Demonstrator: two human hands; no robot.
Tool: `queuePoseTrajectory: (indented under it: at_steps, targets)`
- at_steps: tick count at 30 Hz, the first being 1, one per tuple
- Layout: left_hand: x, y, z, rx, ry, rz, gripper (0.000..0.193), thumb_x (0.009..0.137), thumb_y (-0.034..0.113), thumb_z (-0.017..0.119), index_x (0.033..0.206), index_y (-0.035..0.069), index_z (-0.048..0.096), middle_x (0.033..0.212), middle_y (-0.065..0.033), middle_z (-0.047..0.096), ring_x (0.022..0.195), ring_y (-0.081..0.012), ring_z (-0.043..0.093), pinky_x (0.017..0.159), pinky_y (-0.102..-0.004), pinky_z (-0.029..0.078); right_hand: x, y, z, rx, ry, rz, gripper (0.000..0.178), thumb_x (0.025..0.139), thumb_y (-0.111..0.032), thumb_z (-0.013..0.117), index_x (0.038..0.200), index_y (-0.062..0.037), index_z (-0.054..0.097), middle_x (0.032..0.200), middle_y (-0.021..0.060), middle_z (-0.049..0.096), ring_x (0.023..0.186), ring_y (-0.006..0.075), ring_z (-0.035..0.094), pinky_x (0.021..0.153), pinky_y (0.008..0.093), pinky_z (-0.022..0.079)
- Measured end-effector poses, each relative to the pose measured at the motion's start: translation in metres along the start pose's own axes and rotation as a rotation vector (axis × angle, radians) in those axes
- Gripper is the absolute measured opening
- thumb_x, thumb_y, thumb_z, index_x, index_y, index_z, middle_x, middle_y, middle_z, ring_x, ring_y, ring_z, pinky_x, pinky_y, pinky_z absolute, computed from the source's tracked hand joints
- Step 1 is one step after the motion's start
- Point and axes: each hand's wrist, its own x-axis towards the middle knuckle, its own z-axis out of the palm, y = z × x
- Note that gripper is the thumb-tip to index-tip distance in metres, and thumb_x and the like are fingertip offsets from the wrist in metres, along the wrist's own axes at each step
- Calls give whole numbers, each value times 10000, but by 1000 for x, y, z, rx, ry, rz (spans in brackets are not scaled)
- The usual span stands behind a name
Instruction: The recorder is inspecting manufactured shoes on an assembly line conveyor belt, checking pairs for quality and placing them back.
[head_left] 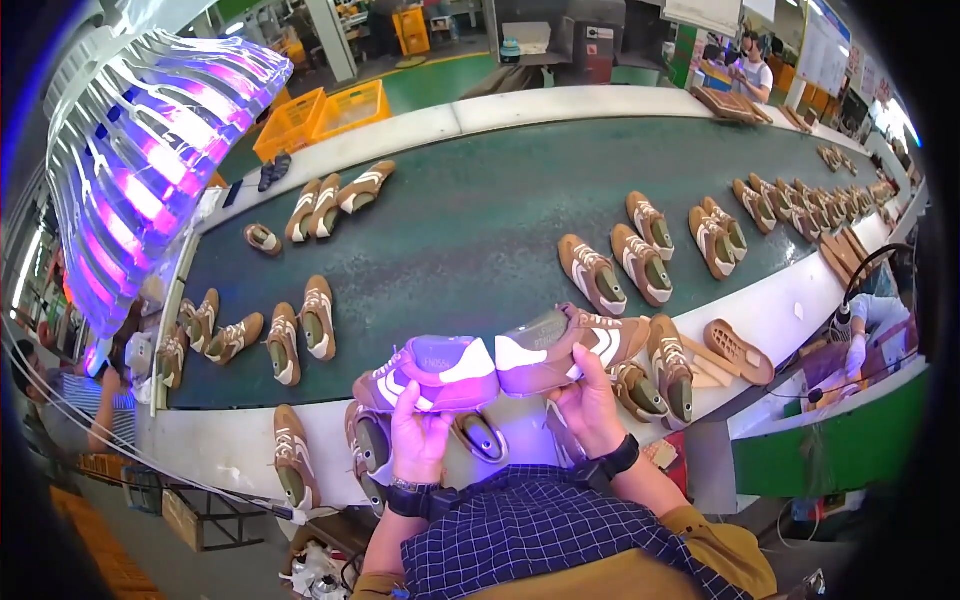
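Before me I hold up two brown sneakers, their white heels facing each other and almost touching. My left hand [421, 440] is closed on the left sneaker [455, 376], which is tinted purple by the light. My right hand [592, 408] grips the right sneaker [540, 358], thumb against its side; olive green shows in its opening. Below them on the pale ledge lies a dark, oval-ended object [481, 437], partly hidden. Close to my left hand stands another brown sneaker [375, 440], and by my right hand a laced sneaker [670, 368] rests on the ledge.
A green conveyor belt [440, 260] carries several sneakers in groups. A lamp [150, 170] glowing purple hangs at upper left. Loose brown soles [738, 352] lie on the right ledge. Yellow crates [350, 110] stand beyond the belt. Other people [752, 75] are at far right and at the left edge.
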Motion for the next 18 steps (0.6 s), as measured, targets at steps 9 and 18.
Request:
queuePoseTrajectory:
  at_steps: [9,18]
  targets:
    - [0,-3,-1,87,25,7,400,906,191,522,1272,51,440,1217,-103,535,1108,-257,537,936,-443,464,2,0,-7,10,-14,23,367,895,-272,557,1168,-36,491,1088,102,599,1009,231,585,895,397,471]
    - [-4,-2,11,176,-6,71,387,902,165,512,1265,49,445,1213,-92,539,1103,-238,543,916,-414,478,2,-6,-3,-43,10,-30,400,872,-225,588,1209,-42,471,1110,102,591,1026,238,589,881,415,500]
